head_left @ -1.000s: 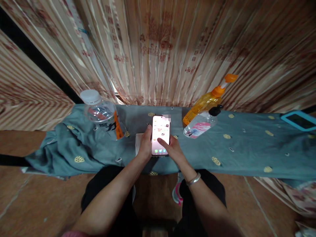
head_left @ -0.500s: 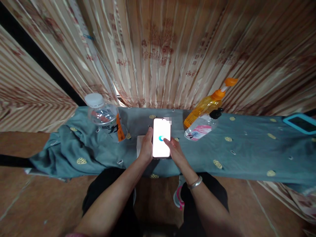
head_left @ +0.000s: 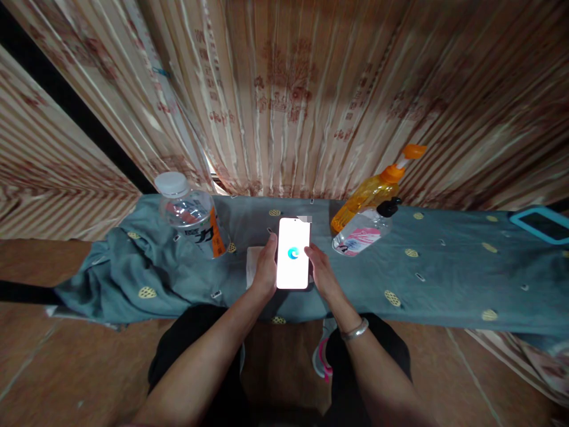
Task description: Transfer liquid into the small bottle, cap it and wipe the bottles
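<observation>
A smartphone (head_left: 293, 274) with a bright white screen and a blue-green swirl logo stands between my hands, above the cloth-covered table. My left hand (head_left: 265, 270) grips its left side, thumb along the edge. On the opposite side, my right hand (head_left: 322, 276) also holds the phone, its thumb at the right edge of the screen. The fingers behind the phone are hidden. A pale flat item (head_left: 251, 260) lies on the cloth, partly covered by my left hand.
A large clear bottle (head_left: 195, 225) with a white cap stands left. To the right are an orange pump bottle (head_left: 367, 198) and a clear bottle (head_left: 360, 234) with a black pump. A blue-framed object (head_left: 540, 224) lies far right on the green cloth (head_left: 448, 273). Patterned curtains (head_left: 284, 136) hang behind.
My right thumb has moved off the middle of the screen to its right edge, uncovering the logo. The phone sits slightly lower and further right in the view.
</observation>
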### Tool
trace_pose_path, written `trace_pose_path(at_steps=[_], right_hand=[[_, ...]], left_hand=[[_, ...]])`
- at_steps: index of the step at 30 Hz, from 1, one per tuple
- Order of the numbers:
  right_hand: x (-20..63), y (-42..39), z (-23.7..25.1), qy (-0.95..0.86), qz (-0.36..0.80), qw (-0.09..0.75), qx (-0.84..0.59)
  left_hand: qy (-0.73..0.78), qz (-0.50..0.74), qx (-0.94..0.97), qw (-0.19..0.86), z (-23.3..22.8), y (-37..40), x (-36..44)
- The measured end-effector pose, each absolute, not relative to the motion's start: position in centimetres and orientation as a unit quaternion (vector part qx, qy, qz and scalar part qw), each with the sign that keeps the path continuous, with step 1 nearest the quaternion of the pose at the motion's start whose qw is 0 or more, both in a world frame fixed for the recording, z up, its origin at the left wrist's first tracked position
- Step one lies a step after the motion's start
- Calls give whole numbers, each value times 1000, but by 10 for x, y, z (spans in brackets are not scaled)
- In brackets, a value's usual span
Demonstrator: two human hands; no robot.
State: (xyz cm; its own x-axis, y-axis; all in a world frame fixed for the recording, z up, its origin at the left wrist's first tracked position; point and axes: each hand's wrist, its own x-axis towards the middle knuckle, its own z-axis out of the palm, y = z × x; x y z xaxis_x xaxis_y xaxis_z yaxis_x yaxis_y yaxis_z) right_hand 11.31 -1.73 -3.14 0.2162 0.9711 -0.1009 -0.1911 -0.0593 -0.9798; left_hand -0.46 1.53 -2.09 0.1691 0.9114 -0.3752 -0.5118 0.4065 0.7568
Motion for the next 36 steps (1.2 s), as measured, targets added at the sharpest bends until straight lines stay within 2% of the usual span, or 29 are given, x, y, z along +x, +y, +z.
trace_pose_path(at_steps=[21,36], right_hand=[[109,-15,-29,-375,477,562,-562],[112,-14,-28,-363,549,543,-521]], left_hand=[[465,472,262,702,-25,17,-5],[453,465,226,726,-26,20,-5]])
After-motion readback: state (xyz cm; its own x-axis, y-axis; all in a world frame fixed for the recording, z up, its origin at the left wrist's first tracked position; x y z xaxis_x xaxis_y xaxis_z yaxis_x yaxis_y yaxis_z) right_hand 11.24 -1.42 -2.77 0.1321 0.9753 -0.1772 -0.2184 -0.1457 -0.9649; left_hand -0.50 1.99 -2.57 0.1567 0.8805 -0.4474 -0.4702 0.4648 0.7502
